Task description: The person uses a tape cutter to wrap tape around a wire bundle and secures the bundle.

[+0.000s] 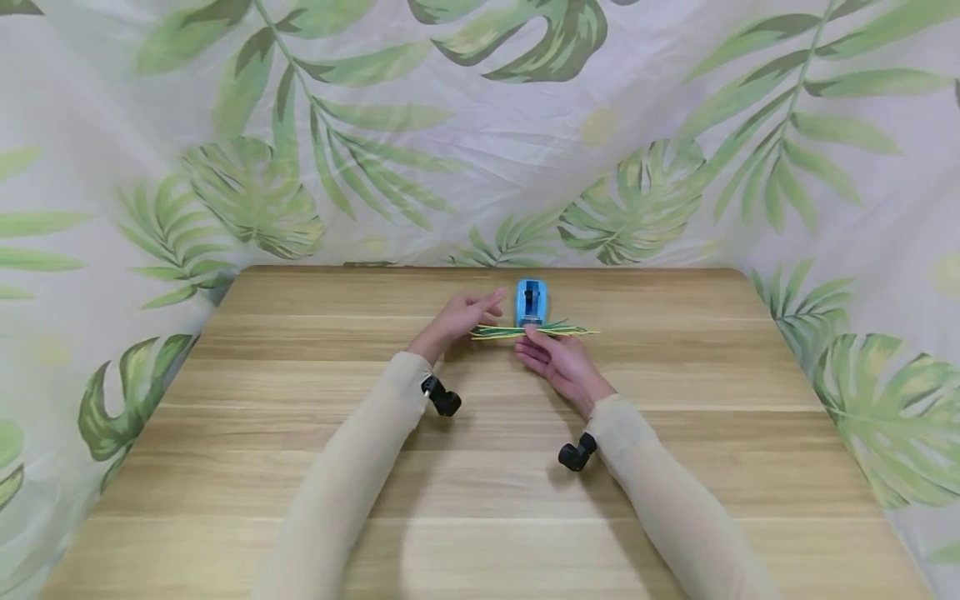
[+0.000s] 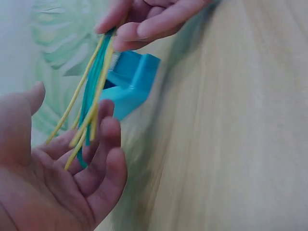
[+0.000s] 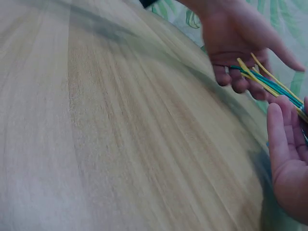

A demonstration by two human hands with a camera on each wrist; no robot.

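My right hand (image 1: pixel 564 367) pinches a bundle of thin yellow and green strands (image 1: pixel 495 332) near its middle, between thumb and fingers. The strands look like wires or cords, and their ends fan out a little on both sides. By the left ends is my left hand (image 1: pixel 463 318), palm turned up and thumb held apart, its relaxed fingers (image 2: pixel 102 166) right at the loose tips in the left wrist view. Just behind the bundle stands a small blue tape dispenser (image 1: pixel 531 302); its toothed cutting edge shows in the left wrist view.
The wooden table (image 1: pixel 480 533) spreads out under both arms. Behind it and at both sides hangs a pale cloth (image 1: pixel 510 150) printed with green leaves. Small black cameras (image 1: pixel 577 452) are strapped at each wrist over the light sleeves (image 1: pixel 682 508).
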